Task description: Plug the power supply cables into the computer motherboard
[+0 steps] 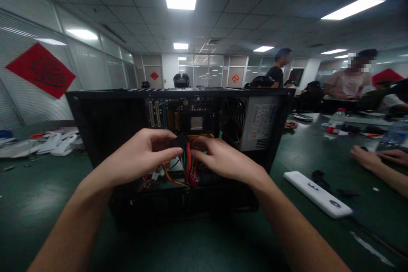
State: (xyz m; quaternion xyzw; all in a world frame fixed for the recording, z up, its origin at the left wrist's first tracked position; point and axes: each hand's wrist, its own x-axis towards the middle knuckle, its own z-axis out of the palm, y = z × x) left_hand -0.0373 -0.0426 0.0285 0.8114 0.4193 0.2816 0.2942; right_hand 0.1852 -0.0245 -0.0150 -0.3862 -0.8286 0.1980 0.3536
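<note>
An open black computer case [105, 123] lies on a dark green table [38, 204], its inside facing me. A motherboard [188, 114], a fan [233, 118] and a grey power supply [263, 121] show inside. My left hand [140, 155] is closed, pinching a black connector [181, 141] on a bundle of coloured wires [188, 170]. Just right of the bundle, my right hand [223, 159] curls its fingers on the same wires.
A white numbered strip [317, 193] and small black parts [321, 178] lie to the right. Another person's hands [371, 157] rest at the right edge. Water bottles [334, 122] and seated and standing people are behind. White items [47, 144] are piled at the far left.
</note>
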